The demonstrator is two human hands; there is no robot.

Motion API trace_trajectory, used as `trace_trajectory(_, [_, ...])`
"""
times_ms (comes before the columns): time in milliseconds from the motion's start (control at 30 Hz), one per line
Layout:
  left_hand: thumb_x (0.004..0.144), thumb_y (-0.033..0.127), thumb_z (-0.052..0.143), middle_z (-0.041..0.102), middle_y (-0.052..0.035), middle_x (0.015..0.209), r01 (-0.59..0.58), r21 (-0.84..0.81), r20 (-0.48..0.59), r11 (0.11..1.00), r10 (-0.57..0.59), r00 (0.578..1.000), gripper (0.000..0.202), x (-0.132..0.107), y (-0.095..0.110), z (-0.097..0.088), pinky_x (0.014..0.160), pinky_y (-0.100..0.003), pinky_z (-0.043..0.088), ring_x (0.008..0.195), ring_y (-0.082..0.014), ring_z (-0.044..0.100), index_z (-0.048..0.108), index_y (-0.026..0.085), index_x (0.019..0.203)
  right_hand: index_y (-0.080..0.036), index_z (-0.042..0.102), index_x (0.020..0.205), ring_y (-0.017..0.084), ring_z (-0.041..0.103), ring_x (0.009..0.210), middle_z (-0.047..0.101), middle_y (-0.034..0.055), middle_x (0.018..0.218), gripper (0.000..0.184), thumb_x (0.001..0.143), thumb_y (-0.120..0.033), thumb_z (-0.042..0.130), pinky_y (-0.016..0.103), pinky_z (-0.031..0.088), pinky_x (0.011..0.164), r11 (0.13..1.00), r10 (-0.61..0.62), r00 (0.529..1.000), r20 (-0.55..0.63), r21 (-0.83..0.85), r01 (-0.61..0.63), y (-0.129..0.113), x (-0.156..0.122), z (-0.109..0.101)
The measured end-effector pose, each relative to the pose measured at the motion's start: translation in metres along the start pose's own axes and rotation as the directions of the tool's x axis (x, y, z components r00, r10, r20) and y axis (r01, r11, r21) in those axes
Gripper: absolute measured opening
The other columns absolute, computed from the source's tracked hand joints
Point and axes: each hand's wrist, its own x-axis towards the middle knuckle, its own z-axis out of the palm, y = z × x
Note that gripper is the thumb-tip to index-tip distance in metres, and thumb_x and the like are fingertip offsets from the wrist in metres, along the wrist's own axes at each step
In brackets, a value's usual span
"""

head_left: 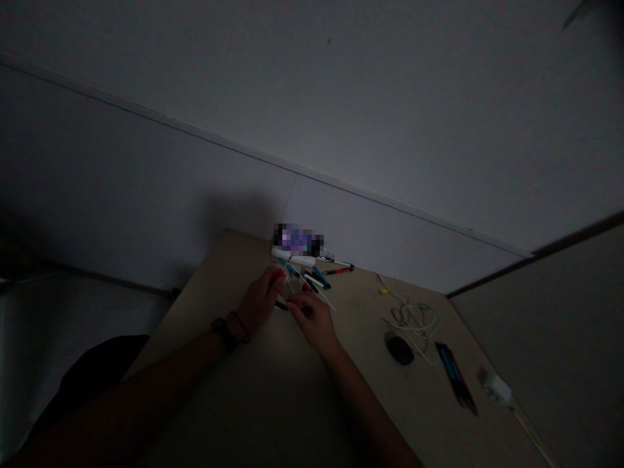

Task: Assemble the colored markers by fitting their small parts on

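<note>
In the dim head view, my left hand (258, 304) is closed at the fingertips on a small red piece (279, 274). A thin stick (287, 263) rises near those fingers; whether it belongs to the red piece is unclear. Close on the right, my right hand (312, 318) has thumb and fingers pinched together, and what they hold is too dark to make out. A short black piece (281, 305) shows between the two hands, by the right fingertips. Just beyond the fingers lie several loose pens and pen parts (319, 278), blue, white, black and red.
A lit screen (297, 239), blurred out, leans at the back against the wall, above a white object (294, 257). To the right are a coiled white cable (419, 320), a black mouse (400, 350), a bundle of pens (455, 377) and a white plug (497, 389).
</note>
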Motion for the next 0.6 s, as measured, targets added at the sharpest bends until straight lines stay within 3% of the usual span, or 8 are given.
trace_trajectory(167, [0.102,0.04,0.044,0.064,0.0004,0.077,0.019,-0.017,-0.012,1.0,-0.019,1.0,0.024,0.0,-0.002,0.001,0.069,-0.028,0.047,0.07,-0.0156,0.061,0.057,0.02,0.103,-0.024,0.079,0.093,0.019,0.065,0.076,0.074,0.005,0.088,0.014,0.09,-0.034,0.069,0.031,0.052,0.071,0.992,-0.066,0.996,0.051,-0.108,0.072,0.005,-0.001,0.001])
trace_trajectory(333, [0.103,0.044,0.042,0.063,0.0001,0.076,0.035,-0.063,-0.035,0.997,-0.037,0.999,0.029,0.0,-0.004,0.001,0.066,-0.027,0.046,0.069,-0.015,0.059,0.058,0.02,0.104,-0.025,0.079,0.099,0.023,0.066,0.094,0.072,0.0067,0.097,0.013,0.087,-0.026,0.074,0.036,0.053,0.085,0.953,-0.096,0.99,0.104,-0.279,0.122,0.01,-0.004,0.003])
trace_trajectory(600, [0.103,0.046,0.041,0.062,0.0007,0.073,0.063,-0.157,-0.085,0.985,-0.077,0.993,0.029,0.002,-0.007,0.002,0.062,-0.025,0.045,0.062,-0.0132,0.054,0.056,0.021,0.102,-0.025,0.079,0.095,0.024,0.065,0.096,0.069,0.0067,0.096,0.011,0.089,-0.019,0.072,0.037,0.052,0.089,0.905,-0.107,0.984,0.145,-0.396,0.157,0.013,-0.005,0.005])
